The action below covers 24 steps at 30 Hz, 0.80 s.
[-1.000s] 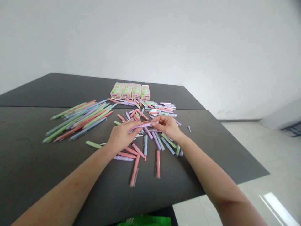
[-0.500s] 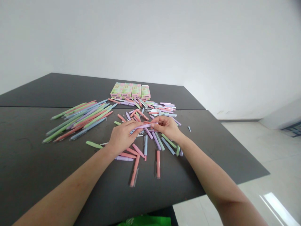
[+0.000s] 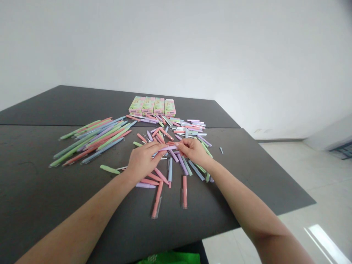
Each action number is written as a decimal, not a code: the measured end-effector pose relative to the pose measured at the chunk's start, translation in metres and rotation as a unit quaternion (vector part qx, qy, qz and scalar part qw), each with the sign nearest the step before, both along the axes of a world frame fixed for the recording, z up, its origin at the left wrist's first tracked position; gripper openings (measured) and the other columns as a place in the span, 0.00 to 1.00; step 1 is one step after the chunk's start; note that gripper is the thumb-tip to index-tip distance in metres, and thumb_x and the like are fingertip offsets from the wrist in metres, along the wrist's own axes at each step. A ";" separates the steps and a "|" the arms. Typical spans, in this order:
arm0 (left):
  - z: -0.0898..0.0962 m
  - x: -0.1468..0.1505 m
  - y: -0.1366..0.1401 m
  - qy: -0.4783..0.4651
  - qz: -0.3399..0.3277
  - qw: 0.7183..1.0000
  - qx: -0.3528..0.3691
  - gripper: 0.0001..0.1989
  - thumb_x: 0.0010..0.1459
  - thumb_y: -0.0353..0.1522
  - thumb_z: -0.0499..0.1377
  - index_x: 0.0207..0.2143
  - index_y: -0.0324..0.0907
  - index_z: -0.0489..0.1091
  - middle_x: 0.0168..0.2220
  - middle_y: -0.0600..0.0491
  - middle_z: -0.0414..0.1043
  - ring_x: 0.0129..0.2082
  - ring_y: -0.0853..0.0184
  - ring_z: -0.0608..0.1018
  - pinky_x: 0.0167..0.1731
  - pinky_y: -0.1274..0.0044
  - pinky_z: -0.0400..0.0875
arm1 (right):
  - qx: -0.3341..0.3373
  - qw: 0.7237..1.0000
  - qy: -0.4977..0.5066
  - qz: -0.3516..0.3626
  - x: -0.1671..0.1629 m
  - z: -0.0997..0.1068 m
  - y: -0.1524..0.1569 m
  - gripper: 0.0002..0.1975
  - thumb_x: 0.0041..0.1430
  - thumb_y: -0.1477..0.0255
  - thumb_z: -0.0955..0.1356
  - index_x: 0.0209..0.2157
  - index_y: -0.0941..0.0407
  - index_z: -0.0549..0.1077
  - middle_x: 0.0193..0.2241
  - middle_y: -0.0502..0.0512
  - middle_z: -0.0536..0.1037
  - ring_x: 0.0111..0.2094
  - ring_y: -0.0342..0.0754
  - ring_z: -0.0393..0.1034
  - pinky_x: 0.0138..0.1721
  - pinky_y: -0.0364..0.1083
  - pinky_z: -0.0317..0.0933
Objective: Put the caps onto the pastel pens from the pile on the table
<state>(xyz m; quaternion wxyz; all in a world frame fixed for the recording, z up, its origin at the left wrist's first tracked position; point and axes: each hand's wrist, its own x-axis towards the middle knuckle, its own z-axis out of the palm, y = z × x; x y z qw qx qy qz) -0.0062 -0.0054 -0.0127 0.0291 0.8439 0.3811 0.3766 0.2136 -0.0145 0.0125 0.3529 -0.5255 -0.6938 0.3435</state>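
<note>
Between my two hands a light purple pen (image 3: 168,148) lies roughly level above the heap of pen parts. My left hand (image 3: 144,157) is closed on its left part, thumb below and fingers above. At the other end, the thumb and fingertips of my right hand (image 3: 194,149) pinch the pen; its tip is hidden by them. Loose pen barrels and caps in red, purple, green and blue lie under and around my hands, among them a blue piece (image 3: 170,169) and a red barrel with a clear clip (image 3: 185,192). Another red one (image 3: 157,201) lies nearer to me.
Long pens (image 3: 95,141) lie in a slanted pile on the left of the dark table (image 3: 55,198). Several small printed boxes (image 3: 136,105) stand in a row at the back. Thin refills and barrels (image 3: 189,129) lie before them. A small blue piece (image 3: 221,150) sits apart on the right.
My right hand has moved slightly closer to my left hand along the purple pen, its fingers now curled lower. My left hand has hardly moved.
</note>
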 end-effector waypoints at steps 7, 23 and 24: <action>0.002 0.000 0.000 0.006 0.005 1.000 -0.005 0.12 0.64 0.37 0.56 0.45 0.48 0.76 0.43 0.56 0.79 0.43 0.67 0.79 0.45 0.77 0.71 | -0.001 1.000 -0.012 0.004 -0.003 0.004 -0.004 0.25 0.61 0.51 0.62 0.22 0.58 0.69 0.14 0.46 0.64 0.16 0.38 0.52 0.18 0.40 0.46; 0.005 -0.001 0.001 0.025 -0.011 0.998 -0.057 0.14 0.65 0.38 0.53 0.48 0.48 0.75 0.43 0.56 0.79 0.42 0.67 0.79 0.41 0.78 0.71 | 0.006 0.998 0.056 0.012 0.002 0.007 -0.001 0.14 0.55 0.61 0.69 0.30 0.60 0.74 0.21 0.51 0.74 0.21 0.40 0.63 0.22 0.39 0.54; 0.005 -0.001 0.001 0.023 -0.012 0.998 -0.056 0.14 0.65 0.38 0.53 0.47 0.48 0.75 0.43 0.56 0.79 0.42 0.67 0.79 0.42 0.78 0.71 | 0.007 0.998 0.059 0.011 0.001 0.007 -0.001 0.14 0.55 0.61 0.69 0.30 0.60 0.74 0.22 0.51 0.75 0.21 0.40 0.63 0.23 0.39 0.55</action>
